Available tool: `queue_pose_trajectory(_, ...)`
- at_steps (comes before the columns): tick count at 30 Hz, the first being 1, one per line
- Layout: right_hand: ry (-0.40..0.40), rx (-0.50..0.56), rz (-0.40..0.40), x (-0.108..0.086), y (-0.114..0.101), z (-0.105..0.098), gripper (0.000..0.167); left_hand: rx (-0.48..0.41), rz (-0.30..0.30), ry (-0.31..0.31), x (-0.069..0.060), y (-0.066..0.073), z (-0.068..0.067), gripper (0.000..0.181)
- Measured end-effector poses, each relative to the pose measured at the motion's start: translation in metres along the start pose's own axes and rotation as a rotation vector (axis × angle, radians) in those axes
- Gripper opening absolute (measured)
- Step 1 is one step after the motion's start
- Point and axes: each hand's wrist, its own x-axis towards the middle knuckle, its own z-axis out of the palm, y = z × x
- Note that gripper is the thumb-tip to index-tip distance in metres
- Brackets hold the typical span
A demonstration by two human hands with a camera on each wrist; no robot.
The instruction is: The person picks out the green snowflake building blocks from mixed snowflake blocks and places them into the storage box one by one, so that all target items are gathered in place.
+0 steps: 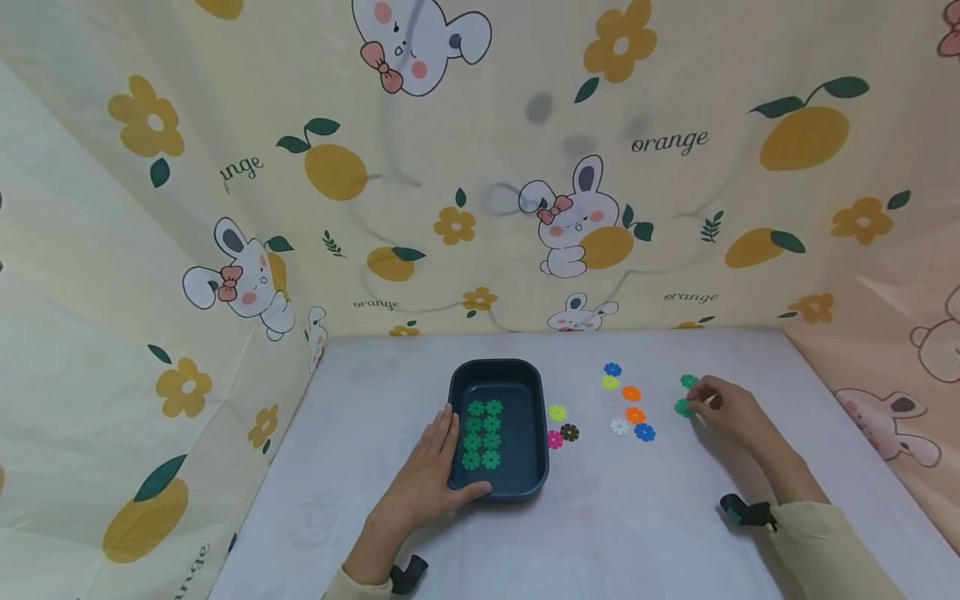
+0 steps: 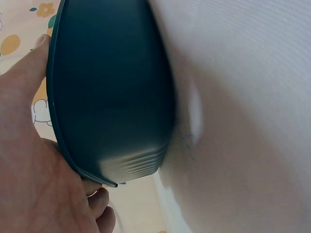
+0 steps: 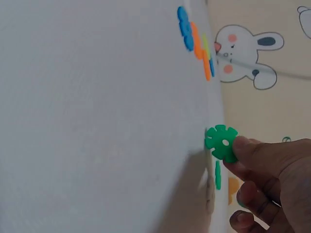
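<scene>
A dark blue rectangular tray (image 1: 517, 487) holds several green snowflake discs (image 1: 491, 460) laid in two columns. My left hand (image 1: 423, 475) rests on its near left corner, fingers straight along the left rim and thumb over the near rim. In the left wrist view the tray's outer wall (image 2: 112, 97) fills much of the frame beside that hand (image 2: 34, 160). Over at the right, my right hand (image 1: 731, 408) pinches a green snowflake disc (image 3: 221, 143) between thumb and forefinger, tilted up at the table. Another green disc (image 1: 688, 381) lies just beyond those fingertips.
Between tray and right hand lie loose discs: blue (image 1: 644, 432), orange (image 1: 635, 415), white (image 1: 619, 426) and yellow (image 1: 610, 382) among them. Close to the tray's right wall are a yellow disc (image 1: 557, 412), a pink disc (image 1: 555, 439) and a black disc (image 1: 569, 432). Patterned cloth (image 1: 480, 275) hangs behind the white table.
</scene>
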Motion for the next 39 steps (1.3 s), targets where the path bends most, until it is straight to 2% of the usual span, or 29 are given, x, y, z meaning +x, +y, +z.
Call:
queue_pose_trajectory(9,0.045,0.029,-0.065,-0.001,-0.024,0.002,0.016,-0.007,0.000,0.004,-0.001,0.000,0.001,0.124)
queue_pose_trajectory(15,0.051,0.087,-0.076,0.002,-0.043,0.009,0.016,-0.010,-0.001,0.006,-0.001,0.000,0.001,0.124)
queue_pose_trajectory(22,0.024,0.129,-0.100,0.005,-0.064,0.016,0.016,-0.002,0.005,0.009,0.000,-0.001,0.001,0.124)
queue_pose_trajectory(39,-0.043,0.215,-0.220,0.015,-0.112,0.039,0.009,-0.012,0.016,0.011,0.001,0.000,0.000,0.122)
